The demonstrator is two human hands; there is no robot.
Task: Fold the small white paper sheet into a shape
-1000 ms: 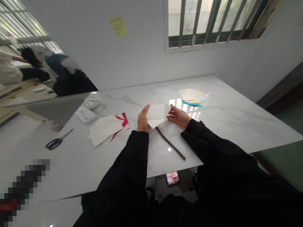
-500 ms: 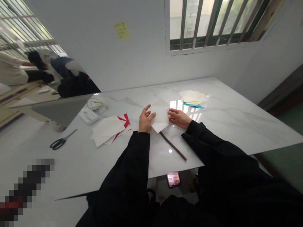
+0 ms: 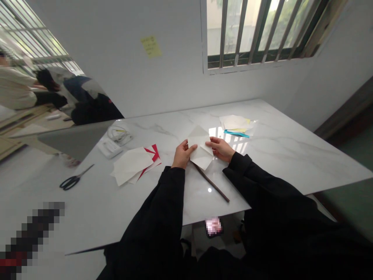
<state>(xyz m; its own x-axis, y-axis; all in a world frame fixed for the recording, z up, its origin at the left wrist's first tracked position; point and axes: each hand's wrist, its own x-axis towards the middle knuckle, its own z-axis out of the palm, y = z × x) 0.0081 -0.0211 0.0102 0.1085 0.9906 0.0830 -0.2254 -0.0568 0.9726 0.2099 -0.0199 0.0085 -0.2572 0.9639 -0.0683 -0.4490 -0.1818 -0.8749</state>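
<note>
A white sheet of paper (image 3: pixel 201 156) with creases is held up over the table between my two hands. My left hand (image 3: pixel 184 154) pinches its left edge, thumb on the near face. On the opposite edge, my right hand (image 3: pixel 220 148) grips the paper between thumb and fingers. Beneath the sheet a thin brown stick (image 3: pixel 214 184) lies slantwise on the table, its far end hidden by the paper. Left of my left hand rest loose white papers (image 3: pixel 132 165) with red paper (image 3: pixel 154 152) at their right side.
The marble-patterned table (image 3: pixel 279 155) meets a wall behind. Black scissors (image 3: pixel 71 181) and a white device with a coiled cable (image 3: pixel 110 147) sit at the left. A pile of white, yellow and blue paper (image 3: pixel 235 123) lies at the back right. People sit at the far left.
The paper has tilted and its creases show more clearly, with both hands still on it. My left hand's fingers have curled in closer to the sheet. The view has shifted slightly.
</note>
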